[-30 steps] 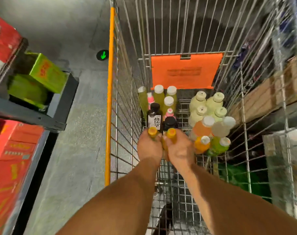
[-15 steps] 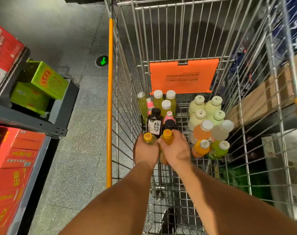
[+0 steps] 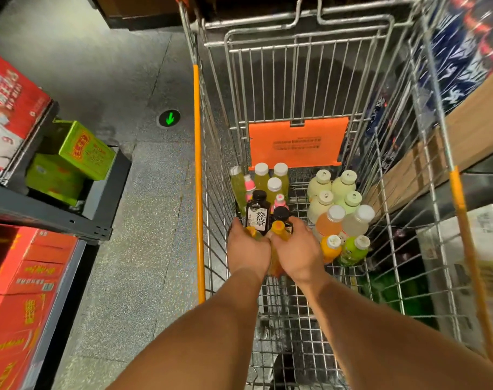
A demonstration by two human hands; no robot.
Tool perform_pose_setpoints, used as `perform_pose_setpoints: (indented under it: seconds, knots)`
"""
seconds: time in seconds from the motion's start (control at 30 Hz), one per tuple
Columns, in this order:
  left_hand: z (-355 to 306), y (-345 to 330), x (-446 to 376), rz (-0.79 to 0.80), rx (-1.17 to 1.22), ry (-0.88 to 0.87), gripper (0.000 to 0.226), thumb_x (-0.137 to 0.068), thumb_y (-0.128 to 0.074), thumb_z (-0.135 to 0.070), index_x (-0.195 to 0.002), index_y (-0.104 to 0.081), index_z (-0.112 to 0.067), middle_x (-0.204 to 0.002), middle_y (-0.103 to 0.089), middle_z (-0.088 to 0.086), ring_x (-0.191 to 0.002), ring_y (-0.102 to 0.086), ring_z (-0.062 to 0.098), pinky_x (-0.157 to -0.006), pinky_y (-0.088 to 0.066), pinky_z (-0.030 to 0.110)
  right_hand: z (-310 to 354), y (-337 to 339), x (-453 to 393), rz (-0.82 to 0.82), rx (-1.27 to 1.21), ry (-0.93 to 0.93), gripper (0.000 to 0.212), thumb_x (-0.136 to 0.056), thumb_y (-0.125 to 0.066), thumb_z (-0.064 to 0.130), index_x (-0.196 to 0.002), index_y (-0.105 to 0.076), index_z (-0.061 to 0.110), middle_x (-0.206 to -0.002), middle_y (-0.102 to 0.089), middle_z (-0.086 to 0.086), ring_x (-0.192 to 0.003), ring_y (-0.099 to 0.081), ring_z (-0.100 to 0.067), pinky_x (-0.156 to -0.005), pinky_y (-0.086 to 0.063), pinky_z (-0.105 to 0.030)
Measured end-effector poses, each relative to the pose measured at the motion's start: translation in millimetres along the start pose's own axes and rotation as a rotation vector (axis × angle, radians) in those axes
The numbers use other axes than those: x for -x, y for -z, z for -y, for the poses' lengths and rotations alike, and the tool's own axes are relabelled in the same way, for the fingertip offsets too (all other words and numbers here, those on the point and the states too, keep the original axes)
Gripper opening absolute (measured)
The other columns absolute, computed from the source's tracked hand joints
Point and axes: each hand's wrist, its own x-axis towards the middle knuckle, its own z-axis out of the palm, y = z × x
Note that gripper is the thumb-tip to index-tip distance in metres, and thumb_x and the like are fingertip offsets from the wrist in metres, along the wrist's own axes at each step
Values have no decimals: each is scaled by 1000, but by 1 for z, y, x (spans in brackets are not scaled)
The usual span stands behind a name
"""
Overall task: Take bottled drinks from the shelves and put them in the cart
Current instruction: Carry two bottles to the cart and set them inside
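Nearest the camera, two bare forearms reach down into the wire cart [image 3: 268,327], and both hands meet low over its floor, toward the left wall. The left hand [image 3: 246,250] curls its fingers round an orange-capped bottle [image 3: 251,231], of which only the cap and a little yellowish neck show above the knuckles; the right hand [image 3: 297,253] wraps another orange bottle [image 3: 277,235], its cap and amber body showing between the two hands. Held upright and side by side like this, the pair looks ready to be stood down together in the free space just in front of the bottles already there, so that the row grows toward the person; that is a judgement from the grip, since the bottle bases are hidden and contact with the floor cannot be told. Just beyond the fingers stand two dark bottles with black caps [image 3: 258,211], one bearing a pale label with dark characters, then small pink-capped bottles [image 3: 279,200] and green bottles with white caps [image 3: 270,178] toward the far left corner. Toward the right wall stands a separate cluster: an orange and a green bottle [image 3: 353,249] nearest, pale peach and cloudy ones behind, and milky pale-green bottles [image 3: 334,190] farthest. An orange panel [image 3: 296,142] hangs on the far wall.
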Motion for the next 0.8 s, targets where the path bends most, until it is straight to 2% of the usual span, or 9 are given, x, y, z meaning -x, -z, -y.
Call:
perform_pose_setpoints:
  seconds: [0.1,0.23,0.33,0.4,0.47,0.67,0.8]
  knots:
    - [-23,12,14,56,-16,-85,61,-81,-69,-25,-137,-48,-18,-131,-60,6,-123,-56,26,-103,-46,43,16,28,14,-40,-5,-10,58,-88,-64,44,-137,-48,17,-128,-60,-8,-119,-55,-28,-98,-42,-34]
    - [-57,39,33,96,-108,-244,63,-84,-70,-30,-142,-47,-19,-138,-52,6,-130,-48,27,-107,-42,40,44,68,44,-143,-3,-11,51,-88,-63,46,-129,-53,19,-122,-62,-6,-115,-56,-29,-90,-44,-35]
    - [-79,68,46,166,-228,-429,56,-86,-70,-32,-137,-53,-17,-130,-55,9,-123,-52,31,-103,-44,41,68,94,74,-231,11,-14,58,-87,-62,49,-132,-51,14,-126,-60,-10,-117,-55,-32,-96,-46,-39]
    - [-91,91,54,211,-319,-593,53,-88,-68,-31,-136,-54,-14,-130,-56,10,-123,-50,32,-103,-42,41,85,109,99,-294,4,-25,61,-87,-63,49,-133,-51,10,-126,-59,-13,-115,-56,-33,-94,-47,-40]
    - [-100,118,63,246,-388,-721,54,-90,-65,-31,-139,-51,-15,-137,-53,8,-128,-46,30,-106,-40,41,103,121,130,-372,-15,-52,60,-87,-63,47,-134,-50,12,-127,-59,-13,-114,-56,-32,-92,-48,-38]
    - [-117,196,112,337,-474,-942,58,-91,-64,-37,-142,-47,-15,-144,-48,8,-134,-42,29,-110,-36,39,151,141,253,-649,-62,-161,55,-87,-64,48,-131,-53,17,-124,-60,-9,-114,-56,-30,-92,-45,-37]
    - [-123,233,175,436,-465,-1063,60,-91,-63,-36,-145,-45,-16,-147,-48,7,-136,-42,28,-110,-35,39,162,155,345,-776,-89,-255,52,-87,-61,53,-126,-52,20,-119,-61,-7,-108,-57,-31,-90,-49,-41]
